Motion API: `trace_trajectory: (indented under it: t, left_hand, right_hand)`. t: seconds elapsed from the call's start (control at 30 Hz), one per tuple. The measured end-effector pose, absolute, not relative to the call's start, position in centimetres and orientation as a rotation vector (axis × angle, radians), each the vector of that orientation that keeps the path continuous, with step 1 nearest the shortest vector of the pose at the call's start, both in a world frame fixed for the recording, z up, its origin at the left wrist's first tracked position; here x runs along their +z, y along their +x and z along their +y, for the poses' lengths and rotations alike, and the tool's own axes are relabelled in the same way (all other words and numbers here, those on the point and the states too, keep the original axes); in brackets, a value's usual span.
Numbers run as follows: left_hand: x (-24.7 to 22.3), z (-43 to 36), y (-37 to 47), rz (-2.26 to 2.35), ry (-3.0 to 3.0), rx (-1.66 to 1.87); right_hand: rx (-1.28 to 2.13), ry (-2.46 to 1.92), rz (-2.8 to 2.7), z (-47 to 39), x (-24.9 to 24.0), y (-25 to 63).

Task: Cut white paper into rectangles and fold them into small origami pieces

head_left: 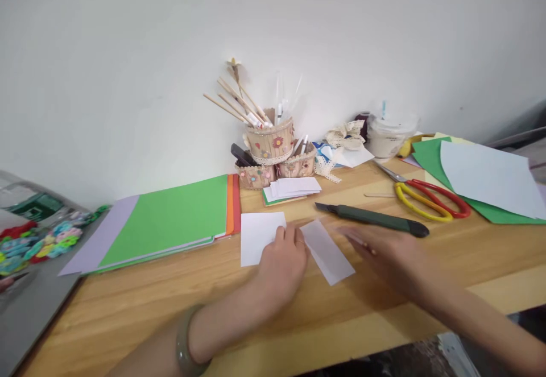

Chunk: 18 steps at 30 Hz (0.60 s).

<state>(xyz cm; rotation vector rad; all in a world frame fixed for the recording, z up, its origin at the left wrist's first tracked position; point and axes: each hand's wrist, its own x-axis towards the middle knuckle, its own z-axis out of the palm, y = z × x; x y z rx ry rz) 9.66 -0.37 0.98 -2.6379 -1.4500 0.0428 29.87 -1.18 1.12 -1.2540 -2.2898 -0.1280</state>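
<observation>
My left hand (284,260) rests on the right edge of a white paper piece (258,237), its fingers bent and pressed together on it. A second, narrower white paper piece (328,252) lies at a slant just right of those fingers. Smeared by motion, my right hand (384,252) hovers right of the slanted piece with its fingers closed. A thin, pale thing (362,242) shows at its fingertips, too blurred to name. A dark green utility knife (375,218) lies behind my right hand, its blade pointing left.
Coloured paper sheets (179,212) lie left, with white and green sheets (486,178) at right. Scissors (430,198) with red and yellow handles lie behind the knife. Decorated pots (271,144) with sticks and pens, small cut papers (294,186) and a plastic cup (388,138) stand near the wall.
</observation>
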Motion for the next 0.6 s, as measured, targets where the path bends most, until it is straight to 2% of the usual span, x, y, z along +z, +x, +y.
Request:
trace_trajectory:
  t: [0.13, 0.2, 0.37, 0.6]
  left_hand:
    - [0.7, -0.9, 9.7, -1.234, -2.722, 0.037]
    - [0.6, -1.0, 9.7, -1.134, -2.715, 0.028]
    - [0.4, -1.3, 9.6, -1.019, -2.682, 0.001]
    - [0.2, -1.6, 9.7, -1.001, -2.632, -0.095]
  right_hand:
    - [-0.163, -1.301, -2.008, 3.3, 3.4, 29.3]
    - [-0.281, -1.327, -2.094, 5.5, 4.0, 28.1]
    - [-0.282, -1.268, -2.39, 8.8, 3.7, 26.3]
    - [-0.451, -1.389, -2.41, 1.9, 2.0, 27.8]
